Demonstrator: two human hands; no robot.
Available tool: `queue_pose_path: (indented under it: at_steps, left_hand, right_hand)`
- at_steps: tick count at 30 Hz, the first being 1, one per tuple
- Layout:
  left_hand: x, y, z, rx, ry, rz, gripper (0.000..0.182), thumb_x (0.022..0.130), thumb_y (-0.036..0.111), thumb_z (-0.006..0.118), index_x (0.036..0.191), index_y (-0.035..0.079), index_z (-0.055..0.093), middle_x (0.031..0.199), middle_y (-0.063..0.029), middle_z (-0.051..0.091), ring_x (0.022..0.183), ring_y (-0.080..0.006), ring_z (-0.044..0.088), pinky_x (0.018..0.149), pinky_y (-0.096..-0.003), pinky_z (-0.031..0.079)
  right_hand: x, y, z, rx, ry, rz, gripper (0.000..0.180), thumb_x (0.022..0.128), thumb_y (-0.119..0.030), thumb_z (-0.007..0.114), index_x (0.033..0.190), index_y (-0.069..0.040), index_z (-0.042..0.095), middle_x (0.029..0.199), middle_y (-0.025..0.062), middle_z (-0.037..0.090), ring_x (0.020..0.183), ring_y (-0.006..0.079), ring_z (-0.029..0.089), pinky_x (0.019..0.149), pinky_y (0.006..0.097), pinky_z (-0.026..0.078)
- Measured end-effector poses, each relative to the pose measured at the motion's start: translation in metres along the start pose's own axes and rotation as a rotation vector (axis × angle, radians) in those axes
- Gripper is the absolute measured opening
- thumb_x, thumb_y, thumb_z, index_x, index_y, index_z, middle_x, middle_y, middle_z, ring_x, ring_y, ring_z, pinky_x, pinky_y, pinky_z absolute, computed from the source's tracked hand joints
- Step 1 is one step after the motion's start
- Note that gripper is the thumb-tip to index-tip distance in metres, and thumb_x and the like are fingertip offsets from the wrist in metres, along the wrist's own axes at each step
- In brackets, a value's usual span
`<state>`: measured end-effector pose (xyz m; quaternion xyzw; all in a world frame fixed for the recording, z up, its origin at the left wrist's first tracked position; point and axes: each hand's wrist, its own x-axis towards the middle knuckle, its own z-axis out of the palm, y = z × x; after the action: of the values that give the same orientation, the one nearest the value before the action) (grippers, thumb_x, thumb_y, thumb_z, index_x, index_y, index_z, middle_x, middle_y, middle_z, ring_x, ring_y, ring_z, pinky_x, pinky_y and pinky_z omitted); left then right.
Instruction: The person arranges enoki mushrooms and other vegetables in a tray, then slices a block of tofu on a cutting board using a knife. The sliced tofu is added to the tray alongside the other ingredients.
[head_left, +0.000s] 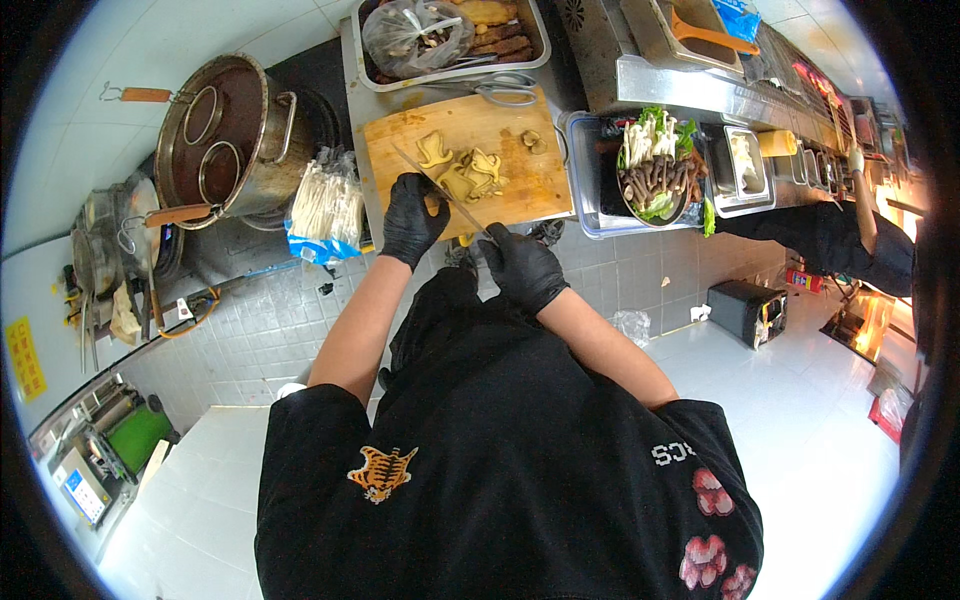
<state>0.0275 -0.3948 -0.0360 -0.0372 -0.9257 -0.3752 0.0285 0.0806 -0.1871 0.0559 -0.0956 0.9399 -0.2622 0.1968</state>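
A wooden cutting board (536, 184) lies before me, with pale sliced mushrooms (480, 176) in a loose pile near its middle. My right hand (521, 264), in a black glove, grips a knife (459, 206) at the board's near edge. Its blade slants up and left across the board, beside the slices. On the blade's left side rests my left hand (414, 221), also black-gloved, its fingers bent close to the blade; whether it holds a piece is hidden. One mushroom slice (433, 149) sits beyond the blade, and small round pieces (533, 141) lie toward the right.
Scissors (506, 88) and a metal tray (450, 81) of food border the board's far side. Left are bagged enoki mushrooms (326, 202) and a large pot (255, 176) of dark liquid. To the right, a bowl of mushrooms (651, 169) stands in a plastic bin (592, 225); a co-worker's arm (866, 202) is farther off.
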Motion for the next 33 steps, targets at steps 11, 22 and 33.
queue_pose_path:
  at_steps: [11,22,33]
  left_hand:
    - [0.000,-0.007,0.004,0.036,0.011,-0.005,0.043,0.073,0.019,0.081,0.101,0.003,0.052,0.098,-0.0186,0.054,0.094,-0.0402,0.059,0.081,-0.0453,0.051]
    - [0.001,-0.012,0.006,0.029,0.002,-0.011,0.048,0.071,0.016,0.084,0.105,0.003,0.051,0.099,-0.0187,0.055,0.096,-0.0407,0.059,0.082,-0.0459,0.051]
    - [-0.004,-0.007,0.002,-0.025,0.000,-0.048,0.050,0.074,0.019,0.083,0.110,0.002,0.052,0.107,-0.0218,0.056,0.104,-0.0422,0.059,0.090,-0.0480,0.049]
  right_hand:
    - [0.017,-0.003,0.005,-0.008,-0.038,0.004,0.031,0.100,-0.033,0.053,0.115,-0.007,0.058,0.085,0.0234,0.069,0.080,0.0427,0.068,0.069,0.0523,0.054]
    - [0.039,-0.010,0.012,-0.015,-0.145,0.078,0.036,0.101,-0.038,0.047,0.119,-0.008,0.057,0.098,0.0224,0.070,0.092,0.0419,0.068,0.080,0.0536,0.053]
    - [0.061,0.006,0.044,0.005,-0.017,-0.009,0.033,0.100,-0.035,0.052,0.114,-0.006,0.057,0.085,0.0240,0.069,0.080,0.0440,0.068,0.071,0.0545,0.053]
